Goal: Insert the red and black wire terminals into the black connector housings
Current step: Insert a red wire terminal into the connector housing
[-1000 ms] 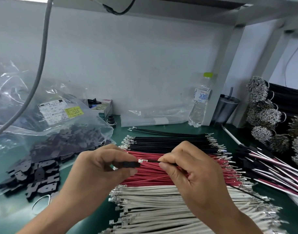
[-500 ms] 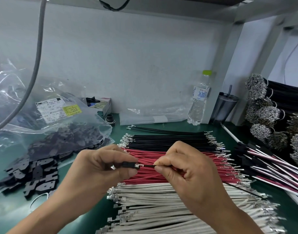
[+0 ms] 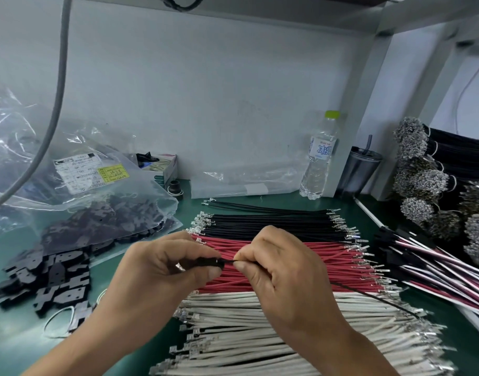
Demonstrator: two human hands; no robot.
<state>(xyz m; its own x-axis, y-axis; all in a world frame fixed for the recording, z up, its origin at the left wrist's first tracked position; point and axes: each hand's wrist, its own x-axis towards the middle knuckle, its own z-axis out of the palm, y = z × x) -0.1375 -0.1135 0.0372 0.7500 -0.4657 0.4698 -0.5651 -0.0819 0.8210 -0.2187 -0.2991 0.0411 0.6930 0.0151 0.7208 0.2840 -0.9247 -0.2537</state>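
Left hand (image 3: 162, 270) pinches a black connector housing (image 3: 205, 263); right hand (image 3: 281, 267) pinches a black wire (image 3: 228, 261) at its mouth, knuckles raised.

A water bottle (image 3: 318, 161) with a green cap stands at the far wall, a dark tumbler (image 3: 360, 169) with a straw just to its right. White wires (image 3: 287, 329) lie bundled nearest (metal terminals at both ends). A small box (image 3: 165, 166) sits far left beside a labelled plastic bag (image 3: 97, 185).
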